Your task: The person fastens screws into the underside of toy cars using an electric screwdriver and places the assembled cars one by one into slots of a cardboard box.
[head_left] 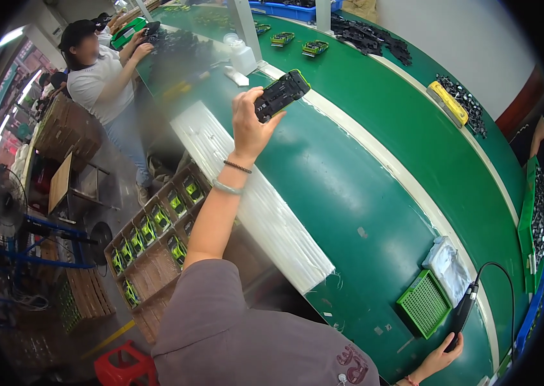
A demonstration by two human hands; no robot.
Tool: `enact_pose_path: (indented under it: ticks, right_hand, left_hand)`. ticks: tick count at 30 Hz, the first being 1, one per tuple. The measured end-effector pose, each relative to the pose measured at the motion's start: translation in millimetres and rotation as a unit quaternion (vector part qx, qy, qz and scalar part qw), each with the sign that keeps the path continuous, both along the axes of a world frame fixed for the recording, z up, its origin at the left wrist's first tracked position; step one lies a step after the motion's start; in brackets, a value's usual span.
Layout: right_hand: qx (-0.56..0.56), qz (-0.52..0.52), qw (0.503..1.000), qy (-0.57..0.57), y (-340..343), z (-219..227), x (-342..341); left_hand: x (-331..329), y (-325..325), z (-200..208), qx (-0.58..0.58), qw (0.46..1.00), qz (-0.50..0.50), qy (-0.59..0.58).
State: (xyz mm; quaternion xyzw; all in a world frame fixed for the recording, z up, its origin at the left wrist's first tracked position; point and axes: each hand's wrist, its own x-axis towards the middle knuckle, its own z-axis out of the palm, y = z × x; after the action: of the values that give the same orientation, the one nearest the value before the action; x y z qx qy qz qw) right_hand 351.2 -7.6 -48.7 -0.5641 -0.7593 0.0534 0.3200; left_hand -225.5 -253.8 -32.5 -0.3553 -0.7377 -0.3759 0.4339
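Note:
My left hand (251, 125) is stretched out over the table, fingers closed on a toy car (283, 95). The car's black underside faces me, and a thin bright green edge of its body shows along one side. At the lower right, my right hand (437, 361) is wrapped round a black electric screwdriver (461, 319) with a cable at its upper end. Its tip is hidden. Close to that hand sits a small green plastic basket (408, 298), beside a pale plastic bag (447, 267).
Several green toy cars lie in a divided carton (156, 286) at left. On the green conveyor (375, 96) stand more cars (314, 47), black parts (365, 35) and a yellow tray (447, 103). A white bottle (242, 58) stands beyond my left hand. A co-worker (98, 77) handles black parts.

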Motion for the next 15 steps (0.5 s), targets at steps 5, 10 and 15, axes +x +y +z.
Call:
enact_pose_path:
  ticks: [5, 10, 15]
  right_hand:
    - [0.009, 0.003, 1.000, 0.004, -3.0, 3.2, 3.5]
    - [-0.002, -0.002, 1.000, 0.011, 1.5, -3.2, 4.0]
    - [-0.010, -0.008, 1.000, 0.022, -1.1, -0.2, 1.1]
  left_hand:
    - [2.3, 9.8, -2.7, 0.024, 0.999, -0.046, -0.002]
    - [3.9, 3.3, 0.7, 0.014, 0.998, -0.045, 0.042]
    - [5.5, 4.1, 0.8, 0.001, 0.994, -0.063, 0.091]
